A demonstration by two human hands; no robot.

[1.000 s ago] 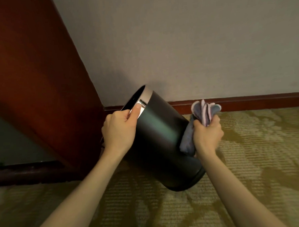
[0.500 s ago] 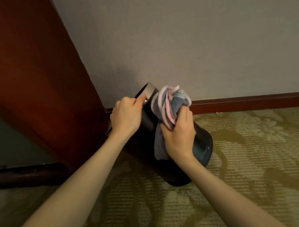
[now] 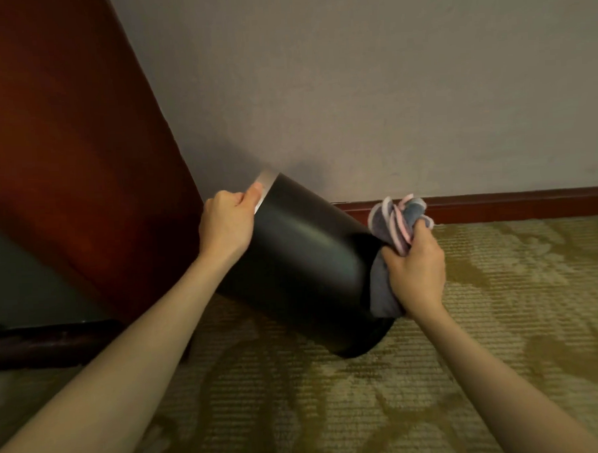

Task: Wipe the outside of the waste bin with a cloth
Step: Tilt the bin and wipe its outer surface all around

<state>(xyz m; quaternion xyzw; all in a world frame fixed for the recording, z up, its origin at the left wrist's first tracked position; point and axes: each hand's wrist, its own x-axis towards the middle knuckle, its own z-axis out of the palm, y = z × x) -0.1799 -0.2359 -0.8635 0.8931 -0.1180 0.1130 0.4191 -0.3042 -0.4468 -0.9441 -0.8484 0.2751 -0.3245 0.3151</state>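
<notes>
Patterned carpet (image 3: 500,320), left hand (image 3: 227,226) gripping tilted bin (image 3: 302,260) rim, right hand (image 3: 418,272) fingers clenching cloth (image 3: 393,222) against its base

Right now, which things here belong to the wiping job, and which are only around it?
For the job:
- waste bin, tilted
- cloth
- left hand on the bin's rim
- right hand holding the cloth

Only around:
- carpet
- wall
- baseboard
- wooden panel
</notes>
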